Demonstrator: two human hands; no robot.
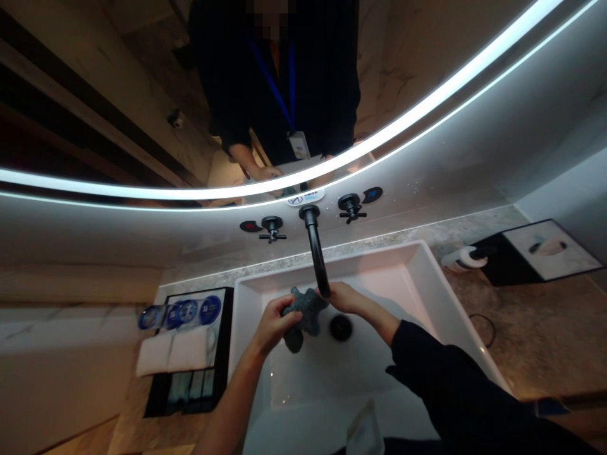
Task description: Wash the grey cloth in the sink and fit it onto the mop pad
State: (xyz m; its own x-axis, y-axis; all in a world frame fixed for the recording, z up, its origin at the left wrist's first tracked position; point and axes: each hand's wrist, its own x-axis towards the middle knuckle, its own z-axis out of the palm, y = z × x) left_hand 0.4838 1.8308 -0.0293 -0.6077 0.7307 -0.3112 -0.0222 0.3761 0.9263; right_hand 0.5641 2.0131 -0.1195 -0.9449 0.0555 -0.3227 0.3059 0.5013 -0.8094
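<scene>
A wide mirror (294,76) with a lit rim stands over the wall, and splashes thrown up from below could spot it. Beneath it is the white sink (303,379), whose smooth walls could send water over the rim if anything wet is swung about. The right arm's dark sleeve (436,373) crosses the sink's side and reaches over the basin, so its cuff may get soaked. Just beside the sink on the left, a black tray (225,341) carries white towels (176,351), which drips from the left hand could wet. The black tap (317,253) curves down right between the hands; a knuckle could knock its end, being so close. The left hand (275,322) is closed, thumb and fingers gripping a grey-blue cloth (310,309) that bunches over the basin under the tap. The right hand (345,297) is half curled, its fingertips at the cloth's right edge; the tap's end partly hides them, so I cannot tell whether they pinch it. A loose right-side hold would let that corner slip. Just beside the cloth lies the dark drain (340,327), which a dropped cloth could cover and block.
</scene>
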